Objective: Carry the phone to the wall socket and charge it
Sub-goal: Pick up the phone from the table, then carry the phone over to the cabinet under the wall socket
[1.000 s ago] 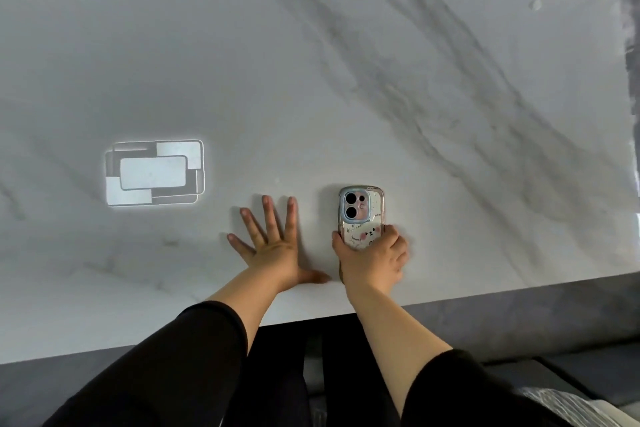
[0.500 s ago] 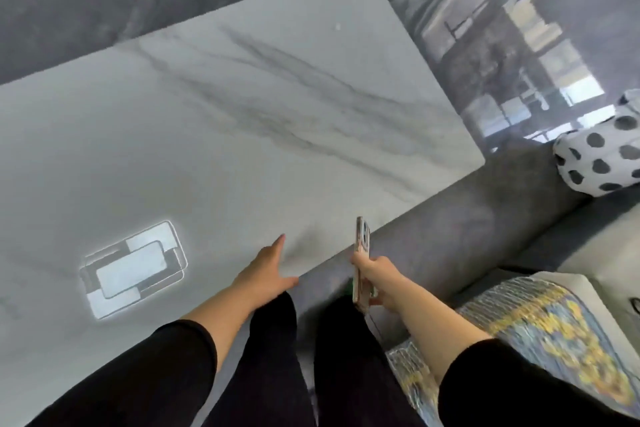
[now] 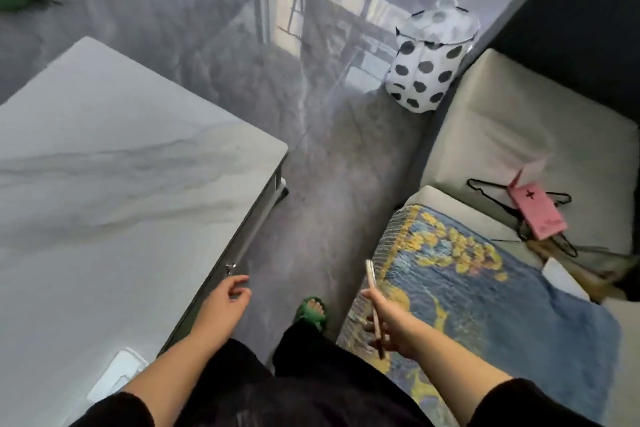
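The phone [image 3: 371, 279] shows edge-on, a thin pale strip standing above my right hand [image 3: 389, 324], which is shut around its lower part over the sofa's front edge. My left hand [image 3: 227, 298] hangs empty with loosely curled fingers beside the edge of the white marble table [image 3: 104, 191], not touching the top. No wall socket or charger is in view.
A grey glossy floor strip [image 3: 311, 156] runs between the table and a pale sofa [image 3: 502, 121]. A blue and yellow blanket [image 3: 485, 288], a pink booklet [image 3: 536, 211] and black hangers lie on the sofa. A polka-dot basket [image 3: 429, 62] stands ahead. My green slipper [image 3: 311, 312] is below.
I lifted the phone off the table with my right hand and turned right. My left hand came off the tabletop. The view swung from the table to the floor and sofa.
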### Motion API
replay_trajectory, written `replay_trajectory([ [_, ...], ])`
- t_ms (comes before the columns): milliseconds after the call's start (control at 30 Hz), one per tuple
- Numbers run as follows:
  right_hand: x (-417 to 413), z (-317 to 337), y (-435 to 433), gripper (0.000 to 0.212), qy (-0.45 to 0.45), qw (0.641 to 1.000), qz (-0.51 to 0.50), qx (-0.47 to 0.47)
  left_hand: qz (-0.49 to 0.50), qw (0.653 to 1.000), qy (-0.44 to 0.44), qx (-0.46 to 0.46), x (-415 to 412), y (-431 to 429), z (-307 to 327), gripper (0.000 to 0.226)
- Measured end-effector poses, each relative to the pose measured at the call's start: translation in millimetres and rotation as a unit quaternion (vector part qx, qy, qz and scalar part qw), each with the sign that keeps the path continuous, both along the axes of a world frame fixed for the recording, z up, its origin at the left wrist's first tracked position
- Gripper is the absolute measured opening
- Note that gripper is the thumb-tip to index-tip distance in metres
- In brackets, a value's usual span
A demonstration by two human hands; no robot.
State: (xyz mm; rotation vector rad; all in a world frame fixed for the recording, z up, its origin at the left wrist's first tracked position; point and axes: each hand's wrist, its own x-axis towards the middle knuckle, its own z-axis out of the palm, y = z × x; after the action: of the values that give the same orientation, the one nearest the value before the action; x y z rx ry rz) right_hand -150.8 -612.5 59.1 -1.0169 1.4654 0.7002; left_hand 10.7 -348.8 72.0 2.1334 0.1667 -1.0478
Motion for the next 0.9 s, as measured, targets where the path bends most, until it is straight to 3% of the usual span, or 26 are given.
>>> replay_trajectory([
  [167, 17.6, -6.8, -52.8, 0.065, -0.009, 0.998, -0.060, 0.000, -0.029, 0.998, 0.058, 0.016, 26.1, -57.7, -5.5, 0.017],
  [367, 118.3, -5.9, -113.0, 0.037, -0.078, 0.994, -0.071, 0.008, -0.071, 0.995, 0.058, 0.028, 128.8, -117.8, -3.4, 0.008],
  [533, 219.8, 1.2, -174.9, 0.056, -0.080, 0.996, -0.038, -0.030, -0.077, 0.993, 0.087, 0.022, 225.8, -170.8, -2.1, 0.016],
  [633, 267.0, 10.9, -213.6, 0.062, -0.068, 0.996, -0.027, -0.046, -0.056, 0.993, 0.104, 0.013, 273.8, -206.7, 7.8, 0.012],
  [900, 358.2, 15.3, -335.0, 0.051, -0.014, 0.997, 0.015, -0.070, 0.059, 0.993, 0.088, -0.059, 385.7, -312.1, 20.6, 0.022],
])
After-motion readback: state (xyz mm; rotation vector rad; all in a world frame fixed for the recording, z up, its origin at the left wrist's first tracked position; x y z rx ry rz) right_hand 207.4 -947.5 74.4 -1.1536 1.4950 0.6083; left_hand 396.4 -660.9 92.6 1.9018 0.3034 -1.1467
